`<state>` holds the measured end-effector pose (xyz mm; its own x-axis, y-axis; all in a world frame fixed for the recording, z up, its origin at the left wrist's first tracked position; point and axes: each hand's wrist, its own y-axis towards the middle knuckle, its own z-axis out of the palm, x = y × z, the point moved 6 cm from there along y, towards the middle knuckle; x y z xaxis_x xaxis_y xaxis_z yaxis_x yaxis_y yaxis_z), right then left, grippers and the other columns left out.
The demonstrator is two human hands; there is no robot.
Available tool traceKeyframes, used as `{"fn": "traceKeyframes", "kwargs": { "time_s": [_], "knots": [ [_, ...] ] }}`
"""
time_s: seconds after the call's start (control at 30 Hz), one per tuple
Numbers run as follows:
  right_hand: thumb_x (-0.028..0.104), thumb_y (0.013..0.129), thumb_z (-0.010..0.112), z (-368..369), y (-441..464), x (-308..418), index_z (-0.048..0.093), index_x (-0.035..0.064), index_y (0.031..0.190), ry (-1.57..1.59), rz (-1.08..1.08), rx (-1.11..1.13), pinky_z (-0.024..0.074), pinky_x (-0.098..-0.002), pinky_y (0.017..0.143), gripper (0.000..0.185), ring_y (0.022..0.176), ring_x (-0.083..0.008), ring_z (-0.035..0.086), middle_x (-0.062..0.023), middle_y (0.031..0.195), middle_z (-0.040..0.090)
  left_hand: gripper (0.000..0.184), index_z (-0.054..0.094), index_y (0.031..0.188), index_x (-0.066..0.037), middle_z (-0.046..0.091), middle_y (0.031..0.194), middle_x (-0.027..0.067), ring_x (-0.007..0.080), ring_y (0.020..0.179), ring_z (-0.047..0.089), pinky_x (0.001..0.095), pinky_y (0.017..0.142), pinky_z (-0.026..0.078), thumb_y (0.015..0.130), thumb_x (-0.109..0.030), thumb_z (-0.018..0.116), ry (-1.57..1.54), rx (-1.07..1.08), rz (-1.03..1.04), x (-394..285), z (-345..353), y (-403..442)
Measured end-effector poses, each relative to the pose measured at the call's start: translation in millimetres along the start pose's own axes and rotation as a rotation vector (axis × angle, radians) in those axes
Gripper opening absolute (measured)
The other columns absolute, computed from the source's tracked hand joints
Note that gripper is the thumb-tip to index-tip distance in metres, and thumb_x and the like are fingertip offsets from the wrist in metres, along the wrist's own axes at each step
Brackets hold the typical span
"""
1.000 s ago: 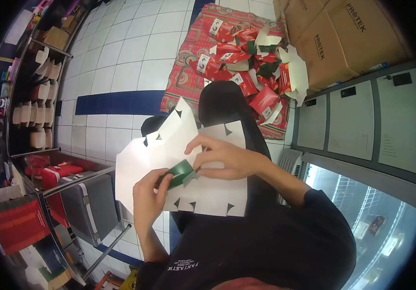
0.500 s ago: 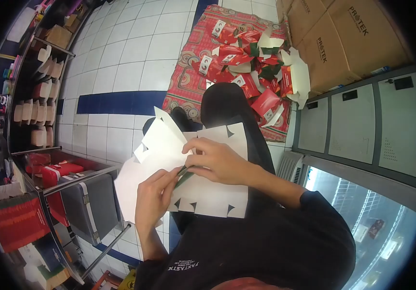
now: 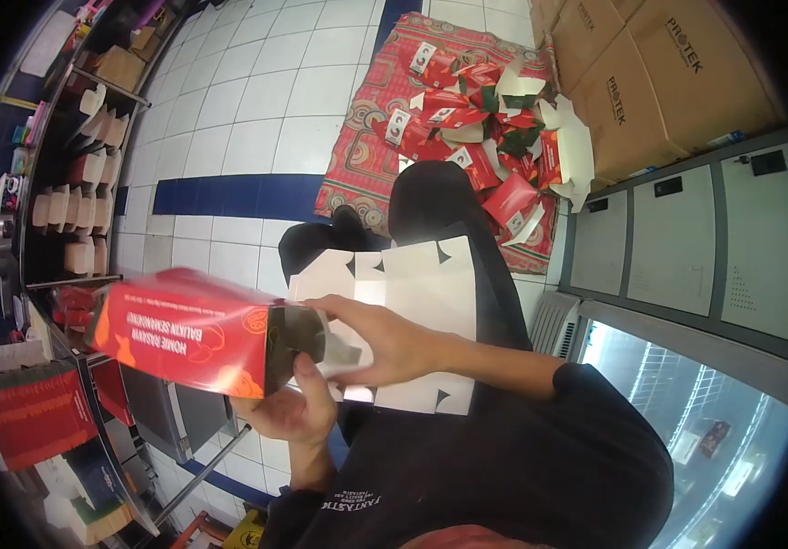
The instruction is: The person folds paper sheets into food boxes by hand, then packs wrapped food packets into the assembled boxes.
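Observation:
A red folding carton with white print is held up over my left side, its body opened out into a box shape and slightly blurred. Its dark green end faces my hands. From below, my left hand grips that end, thumb against the lower edge. My right hand is closed on the pale flaps at the same end; some of its fingers are hidden behind them. Across my lap lies a flat carton sheet, white side up, with notched edges.
Red cartons lie heaped on a patterned red mat beyond my knees. Brown cardboard boxes and grey lockers line the right. A metal rack with stacked cartons stands at the left, near the held carton.
The carton was white side up over my lap, both hands pinching its edge. Now it is turned red side up, opened into a box shape and shifted left, uncovering more of the sheet beneath.

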<state>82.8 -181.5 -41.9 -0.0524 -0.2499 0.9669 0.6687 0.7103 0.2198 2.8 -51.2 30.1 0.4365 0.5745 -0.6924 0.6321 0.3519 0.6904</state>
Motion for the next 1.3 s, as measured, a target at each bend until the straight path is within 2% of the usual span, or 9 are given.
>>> {"fn": "traceKeyframes", "kwargs": {
  "time_s": [0.1,0.17,0.23,0.27,0.37,0.57,0.7,1.23,1.3],
  "knots": [
    [0.008,0.098,0.079,-1.6,1.8,-15.8,0.061,0.0015,0.143,0.063,0.051,-0.175,0.0479,-0.0355,0.111,0.049,0.13,-0.0233,0.066,-0.0118,0.132,0.07,0.05,0.053,0.143,0.009,0.066,0.135,0.0256,0.0344,0.122,0.07,0.0428,0.106,0.057,0.098,0.006,0.073,0.096,0.062,-0.14,13.2,-6.1,-19.4],
    [0.004,0.099,0.076,-13.4,-2.9,-25.8,0.066,-0.0005,0.134,0.173,0.115,-0.384,0.0527,-0.0338,0.098,0.036,0.121,-0.0193,0.069,-0.0123,0.129,0.071,0.039,0.061,0.136,0.01,0.07,0.128,0.0241,0.0311,0.117,0.073,0.0414,0.102,0.058,0.099,0.006,0.072,0.133,0.136,-0.026,15.3,-5.6,-26.3],
    [0.0,0.097,0.077,-18.0,-3.4,-20.5,0.07,-0.0014,0.125,0.172,0.148,-0.445,0.0537,-0.0334,0.089,0.028,0.114,-0.0178,0.07,-0.0126,0.126,0.073,0.033,0.065,0.131,0.011,0.073,0.124,0.0222,0.029,0.112,0.075,0.04,0.096,0.06,0.099,0.007,0.071,0.854,0.518,0.319,27.2,5.2,-55.9],
    [-0.001,0.096,0.077,-25.0,-3.6,-1.0,0.072,-0.0019,0.122,-0.025,-0.009,-0.522,0.0549,-0.0327,0.085,0.026,0.108,-0.0187,0.072,-0.0129,0.122,0.075,0.031,0.066,0.129,0.011,0.073,0.123,0.0216,0.0283,0.11,0.076,0.0395,0.094,0.06,0.099,0.007,0.071,1.077,0.635,0.459,30.3,12.9,-63.9],
    [-0.003,0.093,0.079,-28.0,-8.3,14.0,0.077,-0.0025,0.116,-0.322,-0.271,-0.602,0.056,-0.0303,0.073,0.023,0.095,-0.0201,0.075,-0.0135,0.115,0.077,0.032,0.065,0.131,0.01,0.074,0.124,0.0204,0.0269,0.108,0.076,0.038,0.089,0.06,0.099,0.008,0.069,0.362,0.397,-0.003,22.9,20.9,-35.0],
    [-0.004,0.08,0.081,-26.8,-8.0,27.9,0.08,0.0003,0.118,-0.633,-0.488,-0.531,0.0581,-0.028,0.062,0.039,0.078,-0.0187,0.075,-0.0094,0.11,0.078,0.035,0.065,0.133,0.008,0.073,0.126,0.02,0.0267,0.11,0.075,0.0377,0.094,0.06,0.099,0.009,0.072,0.326,0.385,-0.052,22.5,26.7,-23.6],
    [0.0,0.08,0.08,-23.3,-3.2,24.7,0.081,0.0025,0.116,-0.814,-0.629,-0.413,0.0561,-0.0262,0.06,0.036,0.08,-0.0149,0.074,-0.0077,0.11,0.077,0.038,0.066,0.132,0.008,0.076,0.121,0.0167,0.0246,0.106,0.075,0.0368,0.096,0.06,0.095,0.009,0.078,0.105,0.103,-0.316,26.5,18.0,-6.8],
    [-0.009,0.087,0.078,-22.3,-14.6,15.3,0.079,-0.0017,0.122,-0.41,-0.302,-0.468,0.0578,-0.0311,0.068,0.036,0.083,-0.0196,0.073,-0.0089,0.105,0.072,0.033,0.071,0.125,0.006,0.076,0.121,0.0114,0.017,0.11,0.071,0.0324,0.099,0.055,0.094,0.004,0.083,-0.23,0.046,-0.624,45.5,32.3,-24.9],
    [-0.011,0.087,0.08,-22.6,-16.1,12.9,0.074,-0.0019,0.134,-0.394,-0.241,-0.423,0.0633,-0.0306,0.08,0.048,0.092,-0.02,0.076,-0.0106,0.106,0.075,0.033,0.071,0.125,0.006,0.076,0.12,0.0118,0.017,0.109,0.072,0.0322,0.098,0.056,0.094,0.004,0.083,-0.219,0.079,-0.592,50.8,31.6,-26.9]
  ]
}}
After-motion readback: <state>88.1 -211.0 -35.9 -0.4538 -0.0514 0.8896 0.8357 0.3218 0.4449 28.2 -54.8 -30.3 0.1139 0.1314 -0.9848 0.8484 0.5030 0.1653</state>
